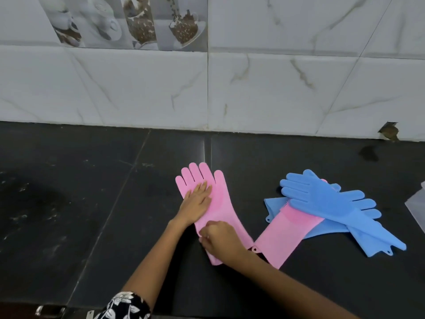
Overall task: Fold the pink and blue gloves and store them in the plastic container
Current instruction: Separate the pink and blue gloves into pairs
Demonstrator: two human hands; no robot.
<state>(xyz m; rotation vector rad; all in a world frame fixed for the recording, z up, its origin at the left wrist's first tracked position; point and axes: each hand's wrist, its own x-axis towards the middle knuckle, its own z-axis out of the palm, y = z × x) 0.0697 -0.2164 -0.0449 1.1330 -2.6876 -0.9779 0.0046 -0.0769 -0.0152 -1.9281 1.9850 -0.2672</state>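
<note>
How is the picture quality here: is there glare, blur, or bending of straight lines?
Head view: soft glare streaks the dark countertop near the wall; the tile joints of the wall tilt and splay from the wide-angle lens; the right hand on the pink glove looks slightly smeared, while the left hand is sharper; the blue gloves are evenly lit.

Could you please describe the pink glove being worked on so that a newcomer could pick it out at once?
On the dark countertop below the tiled wall, look left of the heap of gloves. The pink glove lies flat and alone, fingers toward the wall. Unlike the second pink glove under the blue ones, it has the left hand pressing its palm and the right hand pinching its cuff.
</note>
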